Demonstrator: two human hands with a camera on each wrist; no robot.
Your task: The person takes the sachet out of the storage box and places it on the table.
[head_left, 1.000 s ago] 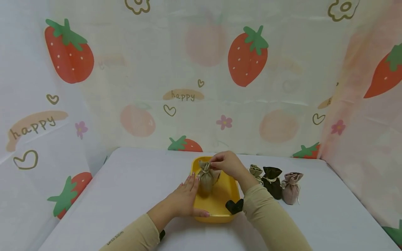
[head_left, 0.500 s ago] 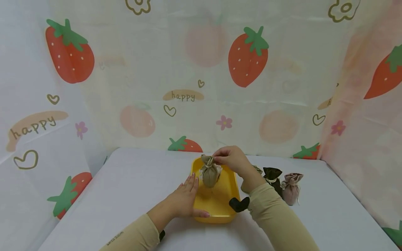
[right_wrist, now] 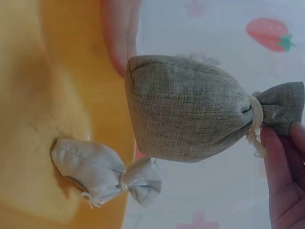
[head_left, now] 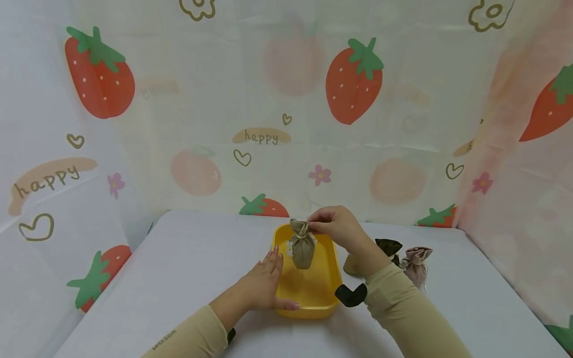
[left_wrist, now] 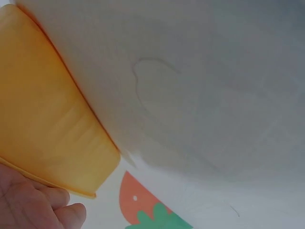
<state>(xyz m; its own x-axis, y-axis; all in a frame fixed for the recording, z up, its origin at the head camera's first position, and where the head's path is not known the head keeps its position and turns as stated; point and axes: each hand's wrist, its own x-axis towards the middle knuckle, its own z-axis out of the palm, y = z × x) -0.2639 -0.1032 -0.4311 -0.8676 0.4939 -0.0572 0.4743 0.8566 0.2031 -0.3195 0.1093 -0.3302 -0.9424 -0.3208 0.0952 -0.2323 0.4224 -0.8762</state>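
Note:
My right hand [head_left: 340,227] pinches the gathered top of a grey-green drawstring pouch [head_left: 303,252] between thumb and fingers. The pouch hangs upright over the far half of a yellow tray [head_left: 313,296]. In the right wrist view the same pouch [right_wrist: 190,109] shows its cream cord tied round the neck. A white drawstring pouch [right_wrist: 90,167] lies in the tray beyond it, mostly hidden behind the grey-green one in the head view. My left hand [head_left: 261,283] rests on the tray's near left corner, fingers along the left side and thumb on the front rim.
Right of the tray, a tan pouch [head_left: 352,266] and a black pouch [head_left: 387,245] stand partly hidden by my right arm. A pink pouch [head_left: 416,263] stands farther right. A strawberry-print cloth [head_left: 286,99] hangs behind and beside the white table [head_left: 201,243].
My right hand has lifted the grey-green pouch a little and shifted it to the right. More of the tray's floor now shows below it. The left hand stays put.

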